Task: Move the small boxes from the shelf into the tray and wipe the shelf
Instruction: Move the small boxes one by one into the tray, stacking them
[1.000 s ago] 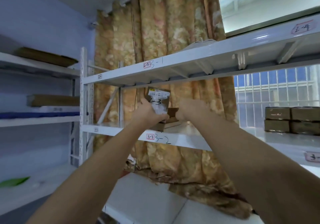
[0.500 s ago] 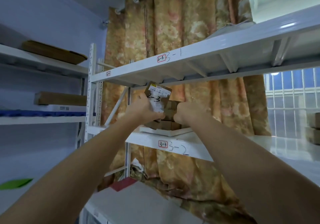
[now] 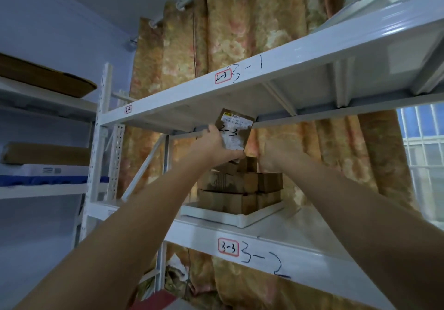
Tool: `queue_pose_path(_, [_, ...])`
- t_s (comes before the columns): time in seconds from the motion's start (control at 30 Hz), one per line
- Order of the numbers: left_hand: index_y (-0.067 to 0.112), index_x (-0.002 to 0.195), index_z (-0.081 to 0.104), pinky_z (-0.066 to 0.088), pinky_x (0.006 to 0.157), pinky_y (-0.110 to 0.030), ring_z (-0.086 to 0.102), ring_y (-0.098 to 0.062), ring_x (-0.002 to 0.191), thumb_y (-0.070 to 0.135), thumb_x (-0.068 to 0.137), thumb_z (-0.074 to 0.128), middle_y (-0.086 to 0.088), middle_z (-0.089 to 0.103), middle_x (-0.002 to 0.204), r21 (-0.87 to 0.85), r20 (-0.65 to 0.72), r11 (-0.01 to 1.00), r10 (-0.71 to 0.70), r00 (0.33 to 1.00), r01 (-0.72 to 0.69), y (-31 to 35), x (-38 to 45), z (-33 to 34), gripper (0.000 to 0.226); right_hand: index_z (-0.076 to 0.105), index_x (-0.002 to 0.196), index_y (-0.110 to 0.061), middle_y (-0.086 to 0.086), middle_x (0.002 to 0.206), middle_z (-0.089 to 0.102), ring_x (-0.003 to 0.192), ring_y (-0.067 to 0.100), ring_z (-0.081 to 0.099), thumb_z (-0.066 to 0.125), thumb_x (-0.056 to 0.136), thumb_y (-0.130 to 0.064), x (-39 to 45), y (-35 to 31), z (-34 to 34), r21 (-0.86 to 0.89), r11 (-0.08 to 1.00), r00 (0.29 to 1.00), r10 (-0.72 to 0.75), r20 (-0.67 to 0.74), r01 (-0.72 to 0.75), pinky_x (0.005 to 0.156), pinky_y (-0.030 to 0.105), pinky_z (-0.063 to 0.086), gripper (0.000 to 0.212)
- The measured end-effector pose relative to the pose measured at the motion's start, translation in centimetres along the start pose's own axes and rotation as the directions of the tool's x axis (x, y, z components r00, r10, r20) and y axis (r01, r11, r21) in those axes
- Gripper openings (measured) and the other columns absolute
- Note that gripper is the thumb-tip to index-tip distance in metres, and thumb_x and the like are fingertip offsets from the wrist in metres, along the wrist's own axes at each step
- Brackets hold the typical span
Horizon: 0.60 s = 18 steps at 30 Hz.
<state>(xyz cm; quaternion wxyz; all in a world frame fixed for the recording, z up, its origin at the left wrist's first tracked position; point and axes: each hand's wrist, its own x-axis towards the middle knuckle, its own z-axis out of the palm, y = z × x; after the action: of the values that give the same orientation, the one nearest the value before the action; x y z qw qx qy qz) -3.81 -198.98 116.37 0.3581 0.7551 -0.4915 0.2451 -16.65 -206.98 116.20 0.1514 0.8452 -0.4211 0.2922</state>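
Observation:
A white tray (image 3: pixel 242 219) sits on the shelf (image 3: pixel 295 257) marked 3-2 and holds several stacked small brown boxes (image 3: pixel 240 189). My left hand (image 3: pixel 212 145) grips a brown box (image 3: pixel 236 130) with a white label marked 2-3, held tilted above the stack and just under the upper shelf. My right hand (image 3: pixel 276 156) reaches to the top right of the stack, beside a small box (image 3: pixel 251 164); its fingers are hidden behind the hand, so its hold is unclear.
The upper shelf (image 3: pixel 276 76) marked 3-1 hangs close above the raised box. A floral curtain (image 3: pixel 252 33) hangs behind the rack. A second rack at left carries flat cardboard packages (image 3: pixel 45 153). A barred window (image 3: pixel 422 146) is at right.
The view has moved closer and tilted up, so the tray and stack now show clearly. My left hand keeps the labelled box above the stack; my right hand stays at the top of the stack.

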Motion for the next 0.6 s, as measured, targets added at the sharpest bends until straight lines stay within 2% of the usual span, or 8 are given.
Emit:
queue_pose_path(0.1, [0.006, 0.142, 0.018, 0.049, 0.095, -0.045, 0.048, -0.031, 0.122, 0.059, 0.067, 0.073, -0.013, 0.037, 0.139, -0.063, -0.009, 0.998, 0.017, 1.0, -0.017, -0.3, 2.4, 1.2, 0.107, 0.057, 0.122, -0.013, 0.007, 0.123, 0.057, 0.112, 0.025, 0.055, 0.052, 0.091, -0.03, 1.9, 0.1, 1.0, -0.034, 0.998, 0.999, 0.052, -0.007, -0.052, 0.084, 0.033, 0.045, 0.036])
queue_pose_path(0.2, [0.007, 0.139, 0.024, 0.049, 0.094, -0.043, 0.049, -0.03, 0.119, 0.06, 0.067, 0.072, -0.012, 0.04, 0.135, -0.083, -0.017, 0.995, 0.06, 0.998, -0.061, -0.7, 4.8, 2.5, 0.101, 0.058, 0.119, -0.011, 0.008, 0.12, 0.058, 0.109, 0.025, 0.056, 0.052, 0.092, -0.028, 3.6, 0.0, 1.4, -0.021, 0.996, 0.997, 0.083, -0.002, -0.083, 0.077, 0.03, 0.041, 0.032])
queue_pose_path(0.33, [0.004, 0.141, 0.022, 0.047, 0.095, -0.036, 0.048, -0.028, 0.123, 0.061, 0.069, 0.071, -0.011, 0.042, 0.138, -0.23, 0.008, 0.964, 0.138, 0.99, -0.133, -0.7, 8.3, 4.2, 0.105, 0.056, 0.116, -0.012, 0.009, 0.119, 0.059, 0.107, 0.026, 0.057, 0.043, 0.096, -0.021, 5.2, -1.0, 1.1, 0.005, 0.995, 0.989, 0.096, -0.108, -0.096, 0.074, 0.029, 0.04, 0.026])
queue_pose_path(0.43, [0.004, 0.146, 0.017, 0.043, 0.099, -0.036, 0.044, -0.03, 0.128, 0.061, 0.069, 0.071, -0.012, 0.039, 0.143, -0.319, 0.033, 0.935, 0.177, 0.984, -0.158, -0.8, 11.1, 5.1, 0.11, 0.056, 0.115, -0.012, 0.01, 0.118, 0.059, 0.108, 0.028, 0.057, 0.041, 0.095, -0.022, 6.8, -1.7, 0.9, -0.01, 0.986, 0.973, 0.165, -0.162, -0.168, 0.076, 0.03, 0.04, 0.027])
queue_pose_path(0.5, [0.009, 0.144, 0.026, 0.044, 0.097, -0.033, 0.047, -0.025, 0.125, 0.062, 0.065, 0.072, -0.007, 0.046, 0.138, -0.377, 0.089, 0.91, 0.223, 0.971, -0.174, -1.3, 12.8, 5.6, 0.106, 0.057, 0.11, -0.013, 0.01, 0.112, 0.061, 0.104, 0.028, 0.058, 0.044, 0.094, -0.025, 7.7, -2.1, 1.3, 0.026, 0.976, 0.961, 0.219, -0.172, -0.217, 0.076, 0.033, 0.043, 0.024])
queue_pose_path(0.57, [0.017, 0.127, 0.047, 0.048, 0.088, -0.026, 0.057, -0.014, 0.107, 0.061, 0.058, 0.074, 0.004, 0.059, 0.116, -0.445, 0.12, 0.871, 0.291, 0.949, -0.21, -1.7, 14.2, 6.0, 0.086, 0.055, 0.099, -0.015, 0.008, 0.101, 0.058, 0.096, 0.028, 0.057, 0.045, 0.092, -0.022, 8.3, -2.6, 1.9, 0.07, 0.971, 0.955, 0.237, -0.181, -0.228, 0.073, 0.032, 0.043, 0.014])
queue_pose_path(0.6, [0.016, 0.121, 0.051, 0.049, 0.086, -0.025, 0.059, -0.01, 0.1, 0.061, 0.053, 0.074, 0.006, 0.062, 0.109, -0.468, 0.134, 0.855, 0.32, 0.938, -0.225, -1.8, 14.7, 6.4, 0.084, 0.052, 0.097, -0.015, 0.006, 0.096, 0.055, 0.094, 0.027, 0.056, 0.045, 0.092, -0.019, 8.5, -2.9, 2.2, 0.092, 0.97, 0.954, 0.24, -0.182, -0.226, 0.072, 0.032, 0.043, 0.01])
